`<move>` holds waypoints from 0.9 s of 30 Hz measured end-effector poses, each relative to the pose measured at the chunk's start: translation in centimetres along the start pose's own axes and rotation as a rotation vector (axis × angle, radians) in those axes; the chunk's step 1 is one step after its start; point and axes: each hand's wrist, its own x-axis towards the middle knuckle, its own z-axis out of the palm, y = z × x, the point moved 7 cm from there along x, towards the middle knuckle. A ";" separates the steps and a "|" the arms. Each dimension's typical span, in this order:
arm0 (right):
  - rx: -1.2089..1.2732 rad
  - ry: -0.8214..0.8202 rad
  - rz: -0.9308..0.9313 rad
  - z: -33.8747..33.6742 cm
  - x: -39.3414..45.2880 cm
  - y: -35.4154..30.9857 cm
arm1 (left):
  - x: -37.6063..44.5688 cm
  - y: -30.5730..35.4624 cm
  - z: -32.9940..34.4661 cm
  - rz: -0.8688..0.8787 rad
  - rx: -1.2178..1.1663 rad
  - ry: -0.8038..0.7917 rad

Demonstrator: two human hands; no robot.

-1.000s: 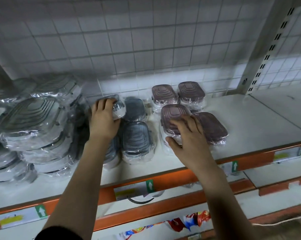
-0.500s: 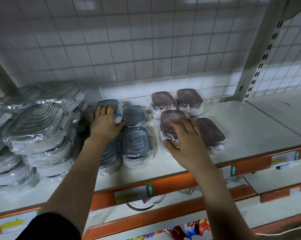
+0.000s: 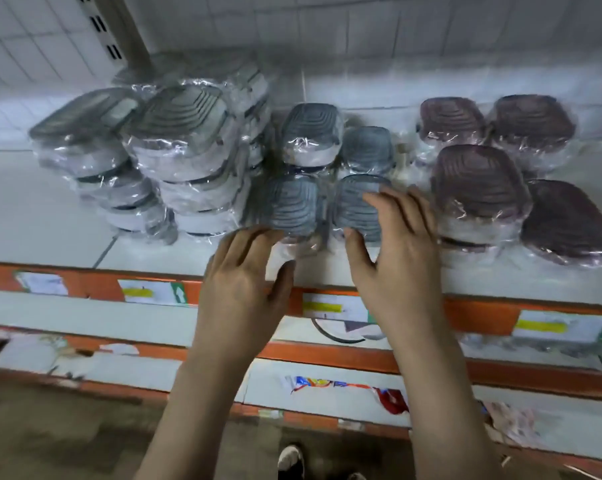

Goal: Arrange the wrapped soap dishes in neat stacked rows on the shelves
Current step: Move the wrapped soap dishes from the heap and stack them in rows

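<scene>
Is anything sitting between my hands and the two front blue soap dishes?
Nothing visible. The left hand is at the near edge of the front-left blue dish, and the right hand has its fingers over the front-right blue dish.

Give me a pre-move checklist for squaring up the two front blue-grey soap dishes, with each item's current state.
1. Left hand free: ok, open at the front left blue-grey dish.
2. Right hand free: ok, fingers spread over the front right blue-grey dish.
3. Front pair level with each other: ok, roughly side by side.
4. Back blue-grey stacks even: not ok, the left one stands taller.
5. Maroon dishes clear of the right hand: ok, a gap shows.
6. Wrapping intact: cannot tell, blurred.
</scene>
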 end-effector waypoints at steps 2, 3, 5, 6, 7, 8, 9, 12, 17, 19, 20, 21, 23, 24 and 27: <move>0.058 -0.028 -0.019 1.3 -0.6 -1.8 | -1.0 -1.6 -1.5 -0.041 0.013 0.021; 0.082 -0.049 -0.029 2.1 -0.9 -2.8 | -1.6 -2.5 -2.2 -0.064 0.021 0.034; 0.110 -0.095 -0.049 3.8 -1.6 -4.9 | -2.6 -4.5 -3.5 -0.118 0.035 0.056; 0.117 -0.113 -0.065 4.7 -1.9 -6.1 | -3.2 -5.7 -4.2 -0.147 0.038 0.068; 0.124 -0.127 -0.080 5.6 -2.1 -7.2 | -3.8 -6.9 -5.0 -0.174 0.037 0.082; 0.133 -0.137 -0.094 6.4 -2.3 -8.5 | -4.4 -8.1 -5.9 -0.197 0.035 0.094; 0.147 -0.141 -0.105 7.3 -2.4 -9.8 | -4.9 -9.5 -6.8 -0.216 0.032 0.103; 0.181 -0.151 -0.144 10.2 -3.1 -14.8 | -6.8 -14.3 -10.2 -0.264 0.045 0.135; 0.246 -0.219 -0.205 17.0 -5.5 -24.8 | -10.4 -24.2 -16.9 -0.350 0.143 0.186; 0.274 -0.242 -0.222 20.0 -6.6 -28.9 | -11.8 -28.6 -19.6 -0.386 0.184 0.177; 0.290 -0.238 -0.236 21.5 -7.1 -31.2 | -12.6 -30.9 -21.1 -0.406 0.196 0.172; 0.305 -0.231 -0.250 22.8 -7.6 -33.4 | -13.2 -33.0 -22.5 -0.424 0.206 0.174; 0.329 -0.248 -0.265 25.3 -8.5 -37.3 | -14.5 -36.7 -25.1 -0.462 0.223 0.188; 0.337 -0.266 -0.272 26.5 -9.0 -39.0 | -15.1 -38.3 -26.3 -0.480 0.230 0.194; 0.346 -0.313 -0.303 30.3 -10.0 -43.6 | -16.8 -42.7 -29.0 -0.523 0.242 0.219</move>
